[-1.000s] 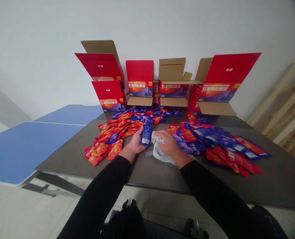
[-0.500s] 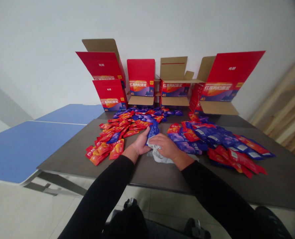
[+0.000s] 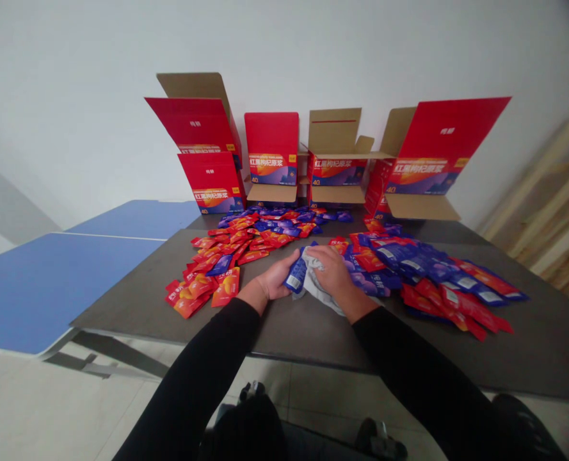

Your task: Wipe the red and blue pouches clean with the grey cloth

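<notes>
My left hand (image 3: 275, 279) is closed on the edge of a blue sachet (image 3: 295, 275), which has a white label patch near its lower end. Bunched in my right hand (image 3: 331, 272) is a pale grey-white cloth (image 3: 319, 291), pressed against the upper part of that sachet and trailing onto the table. Left of my hands lies a loose heap of red sachets (image 3: 226, 288) with some blue ones in it. To the right, blue sachets (image 3: 411, 256) and red sachets (image 3: 450, 304) lie piled, several with label patches facing up.
Several red cartons with raised flaps stand along the wall, among them a left carton (image 3: 217, 186), a middle carton (image 3: 272, 153) and a right carton (image 3: 423, 169). The dark table (image 3: 294, 336) adjoins a blue table (image 3: 73, 288). Wooden slats (image 3: 548, 211) lean at the right.
The cloth and my right hand have moved up and right along the sachet. The sachet has tilted to the right, and its lower end with the label patch now shows.
</notes>
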`<state>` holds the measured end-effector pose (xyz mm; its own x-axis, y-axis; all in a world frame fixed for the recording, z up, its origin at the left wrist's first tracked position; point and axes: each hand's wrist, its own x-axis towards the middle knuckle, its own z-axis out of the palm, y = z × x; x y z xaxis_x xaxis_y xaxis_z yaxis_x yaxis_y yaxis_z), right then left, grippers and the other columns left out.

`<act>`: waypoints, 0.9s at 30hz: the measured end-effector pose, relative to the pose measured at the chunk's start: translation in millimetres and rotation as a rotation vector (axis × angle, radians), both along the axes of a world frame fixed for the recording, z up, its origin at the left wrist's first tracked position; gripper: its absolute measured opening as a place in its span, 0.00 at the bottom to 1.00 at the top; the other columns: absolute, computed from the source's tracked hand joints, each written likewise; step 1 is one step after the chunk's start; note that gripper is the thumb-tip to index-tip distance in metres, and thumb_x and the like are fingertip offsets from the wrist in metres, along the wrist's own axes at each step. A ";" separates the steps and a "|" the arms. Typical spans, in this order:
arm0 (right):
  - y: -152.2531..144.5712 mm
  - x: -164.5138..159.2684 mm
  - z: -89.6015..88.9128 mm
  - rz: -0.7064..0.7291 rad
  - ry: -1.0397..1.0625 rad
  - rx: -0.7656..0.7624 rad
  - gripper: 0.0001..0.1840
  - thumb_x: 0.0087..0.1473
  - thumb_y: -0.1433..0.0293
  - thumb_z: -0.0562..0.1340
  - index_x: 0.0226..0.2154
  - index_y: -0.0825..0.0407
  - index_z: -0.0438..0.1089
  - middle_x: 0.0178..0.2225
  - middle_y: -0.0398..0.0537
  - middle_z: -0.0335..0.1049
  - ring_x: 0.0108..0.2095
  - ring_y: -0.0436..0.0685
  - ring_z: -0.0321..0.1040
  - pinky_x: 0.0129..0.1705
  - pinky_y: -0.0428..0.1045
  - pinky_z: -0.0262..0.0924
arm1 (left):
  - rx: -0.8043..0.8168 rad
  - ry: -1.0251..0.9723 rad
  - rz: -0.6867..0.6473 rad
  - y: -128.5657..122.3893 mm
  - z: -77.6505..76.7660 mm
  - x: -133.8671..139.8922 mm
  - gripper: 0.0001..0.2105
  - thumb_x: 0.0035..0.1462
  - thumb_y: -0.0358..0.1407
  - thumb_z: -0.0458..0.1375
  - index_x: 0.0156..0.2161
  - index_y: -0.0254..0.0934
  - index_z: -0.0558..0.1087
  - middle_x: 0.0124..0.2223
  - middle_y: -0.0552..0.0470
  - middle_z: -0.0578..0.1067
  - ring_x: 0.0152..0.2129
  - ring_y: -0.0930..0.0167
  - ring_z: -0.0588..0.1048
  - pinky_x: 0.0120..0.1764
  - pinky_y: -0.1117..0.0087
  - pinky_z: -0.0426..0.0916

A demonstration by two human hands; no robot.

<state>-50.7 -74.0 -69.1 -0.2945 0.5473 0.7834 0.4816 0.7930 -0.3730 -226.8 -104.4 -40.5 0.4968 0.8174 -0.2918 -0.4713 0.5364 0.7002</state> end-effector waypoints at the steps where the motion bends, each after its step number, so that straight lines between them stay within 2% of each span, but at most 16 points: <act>1: 0.2 0.2 0.2 -0.011 0.008 0.002 0.28 0.45 0.81 0.57 0.47 0.47 0.77 0.46 0.50 0.76 0.48 0.63 0.70 0.56 0.60 0.66 | 0.008 0.014 0.003 0.0 0.6 -0.3 0.21 0.69 0.48 0.51 0.48 0.29 0.76 0.35 0.42 0.81 0.28 0.67 0.80 0.35 0.68 0.74; 5: 0.6 1.8 1.5 -0.069 0.045 0.003 0.26 0.46 0.80 0.58 0.47 0.49 0.76 0.47 0.52 0.75 0.50 0.63 0.69 0.58 0.61 0.65 | 0.023 0.082 -0.005 -0.1 2.3 -3.6 0.21 0.69 0.47 0.51 0.49 0.31 0.75 0.34 0.44 0.80 0.25 0.67 0.79 0.30 0.68 0.75; 10: 4.9 6.5 2.2 -0.176 0.088 -0.031 0.24 0.48 0.79 0.57 0.47 0.50 0.75 0.46 0.53 0.74 0.50 0.63 0.68 0.59 0.62 0.64 | 0.018 0.100 -0.051 -0.8 4.1 -11.4 0.21 0.67 0.48 0.54 0.52 0.32 0.73 0.35 0.43 0.79 0.27 0.65 0.79 0.28 0.67 0.74; 13: 8.4 9.4 2.3 -0.218 0.125 -0.059 0.23 0.47 0.79 0.57 0.46 0.50 0.75 0.45 0.54 0.73 0.49 0.64 0.68 0.58 0.63 0.64 | 0.026 0.051 -0.091 -1.8 6.4 -15.0 0.22 0.67 0.49 0.53 0.54 0.31 0.72 0.38 0.40 0.79 0.30 0.64 0.80 0.29 0.66 0.74; 17: 6.0 10.1 3.9 -0.227 0.179 -0.061 0.24 0.48 0.79 0.57 0.47 0.51 0.74 0.46 0.54 0.72 0.50 0.64 0.67 0.58 0.63 0.65 | 0.034 -0.076 -0.052 -1.7 9.4 -16.7 0.24 0.68 0.51 0.50 0.54 0.31 0.72 0.40 0.38 0.78 0.33 0.61 0.79 0.31 0.63 0.74; 20: -2.5 7.0 5.4 -0.114 0.163 -0.025 0.27 0.48 0.80 0.57 0.50 0.50 0.73 0.49 0.53 0.70 0.52 0.64 0.67 0.60 0.61 0.65 | 0.020 -0.147 0.012 0.5 10.2 -15.7 0.24 0.67 0.52 0.50 0.50 0.32 0.73 0.38 0.40 0.78 0.30 0.63 0.78 0.27 0.67 0.70; 23: -12.9 1.1 6.7 0.082 0.085 0.020 0.30 0.46 0.80 0.57 0.53 0.48 0.72 0.50 0.52 0.71 0.53 0.64 0.68 0.59 0.61 0.66 | 0.014 -0.151 0.110 3.2 10.1 -12.9 0.21 0.66 0.52 0.52 0.43 0.34 0.75 0.32 0.46 0.76 0.24 0.68 0.74 0.24 0.71 0.66; 27: -22.9 -7.5 9.3 0.309 -0.055 0.083 0.31 0.47 0.80 0.58 0.54 0.48 0.72 0.52 0.53 0.74 0.52 0.63 0.70 0.56 0.62 0.68 | -0.050 -0.107 0.177 4.6 10.3 -6.8 0.21 0.67 0.50 0.52 0.36 0.33 0.75 0.29 0.47 0.76 0.24 0.68 0.75 0.29 0.69 0.70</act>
<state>-58.2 -96.8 -59.8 -0.4802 0.3599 0.7999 0.2309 0.9317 -0.2805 -233.6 -99.8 -30.2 0.3769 0.8805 -0.2875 -0.6313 0.4713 0.6160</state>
